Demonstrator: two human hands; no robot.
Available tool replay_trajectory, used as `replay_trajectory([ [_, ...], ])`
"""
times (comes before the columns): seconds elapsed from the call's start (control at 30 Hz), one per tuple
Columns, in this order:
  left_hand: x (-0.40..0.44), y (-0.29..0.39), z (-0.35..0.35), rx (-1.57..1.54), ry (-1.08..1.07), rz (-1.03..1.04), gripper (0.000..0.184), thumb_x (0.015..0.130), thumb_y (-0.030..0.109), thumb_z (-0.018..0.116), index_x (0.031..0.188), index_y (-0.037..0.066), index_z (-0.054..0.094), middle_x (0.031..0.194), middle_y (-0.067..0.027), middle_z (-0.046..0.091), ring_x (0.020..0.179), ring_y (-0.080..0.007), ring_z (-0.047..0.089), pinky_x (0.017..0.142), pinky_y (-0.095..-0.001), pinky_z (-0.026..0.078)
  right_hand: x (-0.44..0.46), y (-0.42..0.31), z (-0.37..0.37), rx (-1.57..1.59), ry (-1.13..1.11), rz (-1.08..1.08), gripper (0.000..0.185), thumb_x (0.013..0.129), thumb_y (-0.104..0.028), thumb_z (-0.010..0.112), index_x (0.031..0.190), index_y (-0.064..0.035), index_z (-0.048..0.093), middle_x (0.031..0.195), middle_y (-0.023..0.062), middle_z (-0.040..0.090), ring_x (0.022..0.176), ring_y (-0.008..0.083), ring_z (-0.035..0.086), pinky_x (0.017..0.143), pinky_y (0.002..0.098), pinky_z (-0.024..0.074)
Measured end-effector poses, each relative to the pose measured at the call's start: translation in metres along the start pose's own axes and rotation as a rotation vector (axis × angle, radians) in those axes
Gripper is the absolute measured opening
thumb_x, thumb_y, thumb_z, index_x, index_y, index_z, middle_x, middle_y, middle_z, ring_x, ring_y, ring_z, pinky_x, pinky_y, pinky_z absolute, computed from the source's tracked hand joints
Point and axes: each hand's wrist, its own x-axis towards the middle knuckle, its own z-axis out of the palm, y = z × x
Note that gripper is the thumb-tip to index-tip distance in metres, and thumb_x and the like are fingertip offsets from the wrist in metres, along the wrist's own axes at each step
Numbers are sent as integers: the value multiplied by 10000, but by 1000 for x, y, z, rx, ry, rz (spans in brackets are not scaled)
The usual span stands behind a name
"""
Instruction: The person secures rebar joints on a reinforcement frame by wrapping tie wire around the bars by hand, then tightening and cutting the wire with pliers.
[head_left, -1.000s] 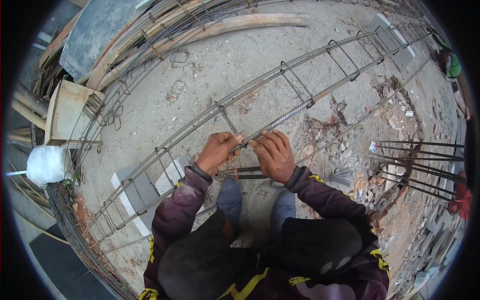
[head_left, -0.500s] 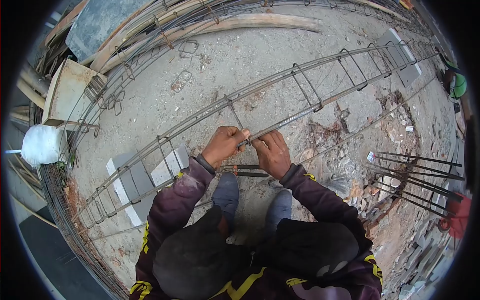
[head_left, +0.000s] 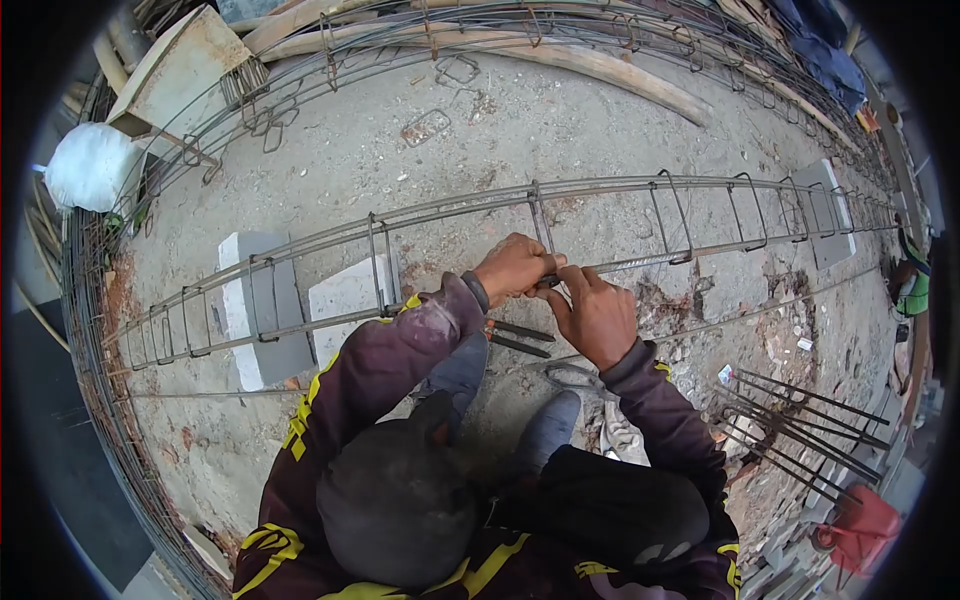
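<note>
A long rebar cage (head_left: 450, 209) of steel bars and square stirrups runs across in front of me. At its near lower bar, by a stirrup (head_left: 541, 222), my left hand (head_left: 515, 268) is closed with its fingers wrapped round the crossing. Right beside it, my right hand (head_left: 598, 315) pinches at the same joint with thumb and bent fingers. Whatever lies between the right fingertips is hidden. Just below the hands, a tool with two dark handles (head_left: 522, 341) and a bit of orange lies on the ground near my feet.
White-grey blocks (head_left: 262, 310) sit under the cage at left, and another block (head_left: 826, 215) at right. More rebar cages and wooden poles (head_left: 600, 65) lie along the back. Dark bars (head_left: 800, 425) stick out at right near a red object (head_left: 862, 530). Rubble covers the ground there.
The view has turned, so the cage lies more level. Both hands appear farther right, still at the same joint; the right hand has rotated, with its back now more toward me.
</note>
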Motion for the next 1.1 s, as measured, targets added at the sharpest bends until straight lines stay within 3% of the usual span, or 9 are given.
replay_trajectory([
  [0.2,0,1,-4,-58,-53,-34,349,930,314,653,810,-12,680,656,-48,633,505,-98,552,427,-244,382,2,6,7,-9,76,-100,124,873,-175,658,851,-65,607,692,109,635,536,308,640,467,412,480],
  [0.47,7,-12,-11,-128,-152,-14,336,902,317,702,794,0,672,669,-38,639,539,-87,549,454,-237,393,-7,18,29,648,53,494,176,860,-156,707,901,12,673,519,63,528,442,126,413,442,305,349],
  [0.57,5,-11,-7,-47,-99,56,341,891,308,708,766,-6,666,651,-51,641,546,-104,558,465,-261,416,-8,10,-3,374,-83,383,184,869,-155,708,909,21,672,505,69,508,445,123,412,456,310,360],
  [0.6,6,-12,-7,-29,-85,79,360,878,309,716,755,-26,668,646,-70,648,548,-126,571,482,-289,444,-10,10,-16,316,-249,390,153,872,-130,693,923,13,672,594,106,581,480,194,521,492,337,408],
  [0.7,5,-8,-5,73,-43,76,386,875,322,714,756,-43,678,648,-83,656,549,-140,581,497,-301,462,-19,14,-23,192,-89,-90,107,878,-97,658,923,-2,680,742,149,656,599,301,622,545,382,454],
  [0.73,5,-8,-6,59,-40,82,391,875,327,713,761,-46,682,645,-87,657,548,-143,584,499,-305,466,-20,6,-30,160,-142,-18,100,851,-56,633,938,-30,674,844,148,663,715,357,636,592,425,478],
  [0.83,7,-11,-2,46,-43,91,404,874,339,708,768,-51,692,635,-97,660,545,-149,590,501,-313,474,2,-19,-43,-164,-199,-140,150,822,-23,615,961,-56,657,803,120,622,705,336,627,587,429,477],
  [0.97,10,-12,-6,74,-45,97,410,862,340,703,781,-62,696,632,-103,664,538,-151,596,493,-319,475,23,4,-30,-104,5,-300,128,820,-11,663,937,-61,657,774,87,617,644,273,618,541,370,471],
  [1.1,6,-10,-5,63,-60,87,413,866,333,686,792,-74,696,635,-108,665,534,-155,597,491,-319,474,10,19,2,200,220,162,96,856,-66,710,827,-29,626,726,121,648,574,225,624,527,330,477],
])
